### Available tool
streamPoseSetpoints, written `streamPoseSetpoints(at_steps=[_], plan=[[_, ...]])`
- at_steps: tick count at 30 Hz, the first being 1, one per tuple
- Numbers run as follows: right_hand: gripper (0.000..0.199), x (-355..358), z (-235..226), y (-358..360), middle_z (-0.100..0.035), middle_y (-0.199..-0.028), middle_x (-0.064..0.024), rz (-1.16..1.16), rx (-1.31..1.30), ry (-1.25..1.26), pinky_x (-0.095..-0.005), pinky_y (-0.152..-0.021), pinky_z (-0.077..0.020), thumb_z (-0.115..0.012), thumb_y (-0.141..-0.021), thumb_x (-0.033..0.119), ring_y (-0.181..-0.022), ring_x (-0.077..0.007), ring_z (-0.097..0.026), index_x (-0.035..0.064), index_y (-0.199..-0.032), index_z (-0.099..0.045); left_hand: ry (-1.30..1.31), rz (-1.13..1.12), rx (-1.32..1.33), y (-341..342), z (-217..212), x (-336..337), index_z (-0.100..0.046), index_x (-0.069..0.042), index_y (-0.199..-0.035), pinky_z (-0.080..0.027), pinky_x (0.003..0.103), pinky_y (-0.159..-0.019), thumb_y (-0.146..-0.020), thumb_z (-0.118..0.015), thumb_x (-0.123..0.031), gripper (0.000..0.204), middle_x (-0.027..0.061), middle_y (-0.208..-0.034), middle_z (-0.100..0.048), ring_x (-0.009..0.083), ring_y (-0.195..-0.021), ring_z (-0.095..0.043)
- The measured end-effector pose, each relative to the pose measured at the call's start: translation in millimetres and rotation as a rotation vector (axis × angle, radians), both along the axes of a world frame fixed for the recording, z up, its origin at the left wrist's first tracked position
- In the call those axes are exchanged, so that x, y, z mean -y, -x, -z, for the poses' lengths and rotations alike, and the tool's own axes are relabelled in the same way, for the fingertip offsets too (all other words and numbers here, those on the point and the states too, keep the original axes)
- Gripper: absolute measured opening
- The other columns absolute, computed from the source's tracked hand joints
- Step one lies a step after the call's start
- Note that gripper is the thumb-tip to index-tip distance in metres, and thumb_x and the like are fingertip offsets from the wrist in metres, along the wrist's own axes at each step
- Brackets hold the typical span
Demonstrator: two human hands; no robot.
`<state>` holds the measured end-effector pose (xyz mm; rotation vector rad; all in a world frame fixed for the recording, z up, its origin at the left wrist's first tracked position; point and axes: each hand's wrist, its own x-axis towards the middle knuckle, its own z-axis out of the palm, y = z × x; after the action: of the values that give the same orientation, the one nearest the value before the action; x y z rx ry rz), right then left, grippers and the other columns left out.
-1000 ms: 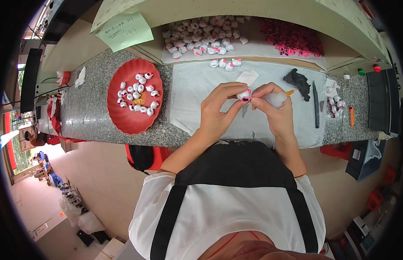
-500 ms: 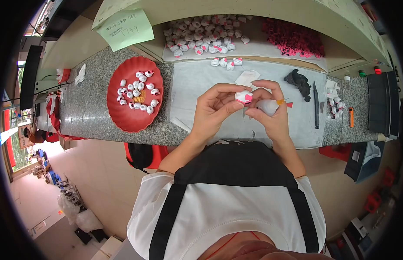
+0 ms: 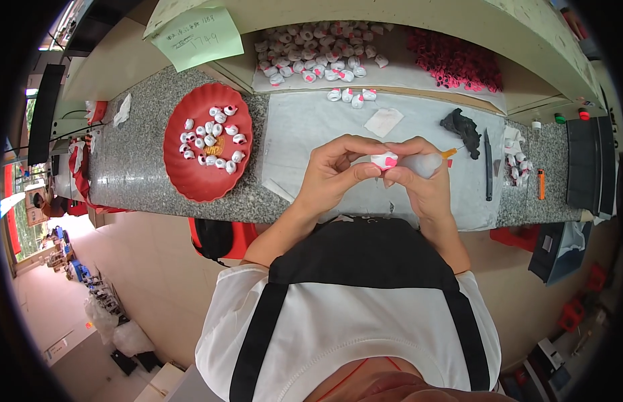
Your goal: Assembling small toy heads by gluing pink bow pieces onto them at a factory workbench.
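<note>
Between the thumb and fingers of my left hand (image 3: 330, 175) is a small white figurine head with pink parts (image 3: 384, 161). My right hand (image 3: 426, 193) is closed round a translucent squeeze bottle (image 3: 426, 164), whose orange needle tip points away to the right. The right thumb and fingertips also reach the figurine's right side, so both hands meet at it. They are raised above a pale work sheet (image 3: 311, 130). A small white paper square (image 3: 384, 122) lies on the sheet just beyond them.
A scalloped red plate (image 3: 174, 177) at left carries several figurine heads. Shelf compartments behind hold white heads (image 3: 311, 53) and pink pieces (image 3: 455, 60). To the right are a crumpled black cloth (image 3: 462, 130), a dark pen-like tool (image 3: 488, 164) and an orange lighter (image 3: 541, 184).
My hands have come closer together, and my right fingers now touch the figurine head. The figurine has turned, and the bottle's needle tip has swung further away from me.
</note>
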<state>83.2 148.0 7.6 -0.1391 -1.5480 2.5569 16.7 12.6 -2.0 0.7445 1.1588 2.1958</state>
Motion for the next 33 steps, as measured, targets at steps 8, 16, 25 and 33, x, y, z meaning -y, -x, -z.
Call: streamPoseSetpoints(at_steps=[8, 16, 25, 33], plan=[[0.025, 0.9, -3.8, 0.3, -0.056, -0.068, -0.0071, 0.030, 0.007, -0.017, -0.0204, -0.051, -0.0410, -0.061, -0.066, 0.001, -0.059, -0.0100, -0.050, -0.0027, -0.089, -0.054, 0.052, 0.009, -0.006, -1.8, -2.6, 0.8, -0.048, 0.004, -0.098, -0.041, 0.028, -0.077, -0.074, -0.051, 0.003, 0.025, 0.0127, -0.099, -0.051, 0.0176, -0.091, -0.049], [0.027, -17.9, 3.8, 4.4, -0.055, -0.076, -0.0087, 0.067, 0.071, -0.250, -0.0208, -0.053, -0.0396, -0.056, -0.067, -0.002, -0.058, -0.0109, -0.050, -0.0026, -0.094, -0.050, 0.098, -0.068, 0.174, 1.1, 9.6, 1.7, -0.047, 0.002, -0.099, -0.038, 0.033, -0.082, -0.075, -0.053, -0.007, 0.026, 0.0130, -0.093, -0.054, 0.0206, -0.090, -0.052], [0.022, -43.0, 62.3, 14.0, -0.056, -0.085, -0.0072, 0.288, 0.127, -1.042, -0.0253, -0.070, -0.0398, -0.060, -0.065, 0.004, -0.080, -0.0200, -0.053, 0.0038, -0.086, -0.055, -0.011, -0.099, 0.313, 7.2, 23.3, 2.6, -0.046, -0.001, -0.101, -0.036, 0.037, -0.087, -0.076, -0.051, -0.007, 0.026, 0.0126, -0.095, -0.053, 0.0243, -0.096, -0.049], [0.019, -32.2, 76.0, 33.2, -0.055, -0.079, -0.0070, 0.147, 0.211, -1.403, -0.0294, -0.062, -0.0418, -0.059, -0.065, 0.006, -0.070, -0.0227, -0.054, 0.0036, -0.083, -0.054, 0.006, -0.193, 0.335, 8.2, 22.1, 7.0, -0.045, -0.001, -0.103, -0.037, 0.037, -0.086, -0.077, -0.049, -0.007, 0.027, 0.0128, -0.094, -0.054, 0.0247, -0.097, -0.048]])
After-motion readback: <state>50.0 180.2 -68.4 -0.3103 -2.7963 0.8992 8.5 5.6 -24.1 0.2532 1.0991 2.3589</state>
